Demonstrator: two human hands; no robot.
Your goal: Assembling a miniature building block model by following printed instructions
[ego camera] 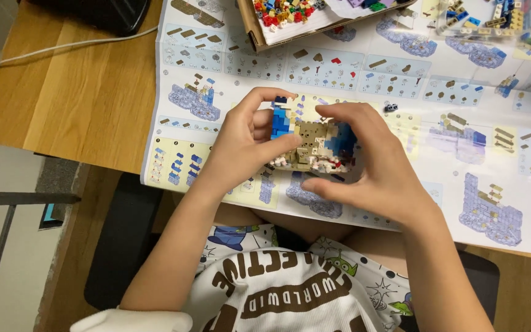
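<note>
The brick model (311, 142) sat right between the two hands, just above the big paper sheet (401, 92) on the wooden table (81, 86). The left hand (244, 144) held the model's blue side, with the thumb across the front and the fingers curled over the top. The right hand (370, 166) held the other side, fingers bent over the top and thumb tucked under the bottom edge. Both hands were closed around it, so neither hand was nearer than the other. The model looked a bit longer from side to side than from top to bottom, running from one hand to the other.

The fingers hid both ends of the model, and its back could not be seen. One small dark piece (391, 107) lay on the sheet near the right hand. The box (250, 27) of loose bricks was cut off at the top.
</note>
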